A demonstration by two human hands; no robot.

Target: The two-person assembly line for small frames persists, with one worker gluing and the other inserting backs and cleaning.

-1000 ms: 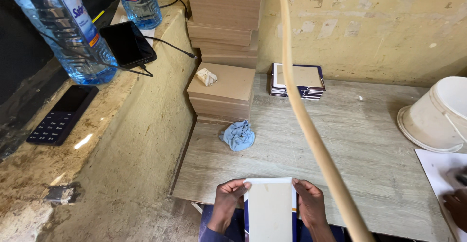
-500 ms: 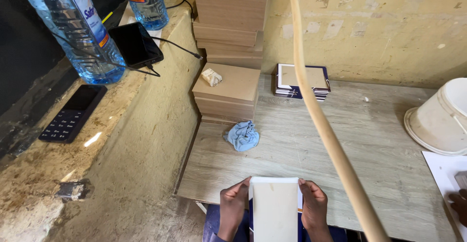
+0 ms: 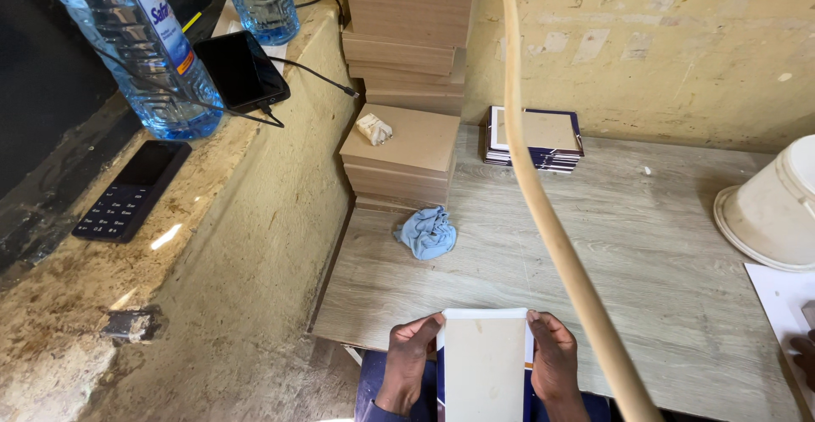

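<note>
A white rectangular panel with a pale beige face [image 3: 484,362] is held upright over the near edge of the wooden table [image 3: 645,244]. My left hand [image 3: 409,362] grips its left edge and my right hand [image 3: 556,362] grips its right edge. A crumpled blue cloth [image 3: 427,231] lies on the table a little beyond the panel. Further back sits a low stack of white-and-dark framed panels [image 3: 535,137].
Stacks of brown boards [image 3: 403,154] stand at the table's left rear, with a small crumpled wad on top. A curved tan hose [image 3: 543,210] crosses the view. A white bucket [image 3: 772,210] is at right. Water bottles [image 3: 140,48], a phone and a calculator rest on the left ledge.
Both hands keep their hold on the panel. The view has shifted slightly; the panel and hands sit a little lower and more central in frame.
</note>
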